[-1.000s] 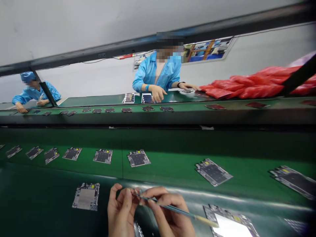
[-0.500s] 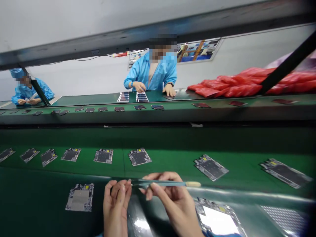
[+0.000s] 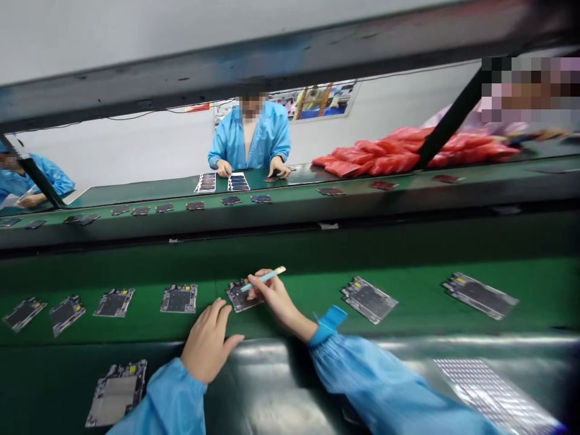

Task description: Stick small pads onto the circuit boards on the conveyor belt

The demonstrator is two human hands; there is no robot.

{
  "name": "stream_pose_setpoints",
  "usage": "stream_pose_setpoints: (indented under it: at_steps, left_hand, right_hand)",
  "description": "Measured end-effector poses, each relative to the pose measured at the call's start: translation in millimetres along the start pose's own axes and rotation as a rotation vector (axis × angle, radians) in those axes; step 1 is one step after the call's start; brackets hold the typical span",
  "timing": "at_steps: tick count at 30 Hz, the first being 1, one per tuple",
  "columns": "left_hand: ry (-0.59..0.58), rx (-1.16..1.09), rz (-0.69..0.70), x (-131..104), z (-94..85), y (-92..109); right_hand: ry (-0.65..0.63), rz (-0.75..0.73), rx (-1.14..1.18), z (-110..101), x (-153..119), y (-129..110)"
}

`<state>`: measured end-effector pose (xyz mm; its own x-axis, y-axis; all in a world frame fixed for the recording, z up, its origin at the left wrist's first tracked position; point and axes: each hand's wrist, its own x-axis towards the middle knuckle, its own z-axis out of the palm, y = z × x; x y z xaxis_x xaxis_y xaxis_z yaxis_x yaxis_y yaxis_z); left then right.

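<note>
My right hand [image 3: 270,294] reaches over the green belt, closed around a light-blue stick tool [image 3: 267,277] with a pale end. Under its fingers lies a dark circuit board [image 3: 238,296], partly covered by the hand. My left hand [image 3: 209,338] rests at the belt's near edge with fingers spread and nothing in it, its fingertips just left of that board. Left of it on the near surface is a board with a grey panel [image 3: 115,393]. Another board [image 3: 178,299] lies on the belt to the upper left.
More boards lie along the belt, one [image 3: 369,299] to the right. A sheet of small pale pieces [image 3: 493,386] is at the lower right. Across are a person in blue [image 3: 249,136], red bags [image 3: 371,157], a slanted post [image 3: 453,118] and an overhead beam [image 3: 181,84].
My right hand has moved forward over the belt with the tool, onto a board. My left hand has opened and moved forward. The view has shifted right, and the belt boards appear further left.
</note>
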<state>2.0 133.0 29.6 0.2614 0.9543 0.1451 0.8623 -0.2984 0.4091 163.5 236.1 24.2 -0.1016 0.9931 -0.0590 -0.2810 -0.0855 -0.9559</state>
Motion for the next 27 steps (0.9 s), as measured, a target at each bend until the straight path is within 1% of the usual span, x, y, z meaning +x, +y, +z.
stream_pose_setpoints:
  at_steps: [1,3,6,8,12,13,15,22,27]
  left_hand:
    - [-0.035,0.06,0.041,11,2.9,-2]
    - [-0.069,0.124,0.089,30,8.2,-5]
    - [-0.091,0.125,0.133,45,14.5,-8]
    - [-0.078,0.099,0.163,48,18.0,-9]
    - [0.086,-0.109,0.178,47,23.2,-6]
    - [0.11,-0.164,0.174,47,23.8,-5]
    - [0.106,-0.228,0.168,48,24.2,-2]
    - [0.09,-0.351,0.128,56,25.3,9]
    - [0.047,-0.341,0.113,59,29.3,19]
  right_hand:
    - [0.006,-0.002,-0.023,-2,9,5]
    - [0.019,-0.002,-0.068,-7,22,14]
    - [0.044,-0.012,-0.131,-17,32,22]
    - [0.065,-0.026,-0.168,-24,34,25]
    - [0.092,-0.047,-0.218,-34,32,26]
    - [0.096,-0.051,-0.226,-35,32,25]
    - [0.105,-0.06,-0.237,-37,31,24]
    - [0.115,-0.08,-0.238,-43,28,17]
    - [0.117,-0.085,-0.209,-49,26,13]
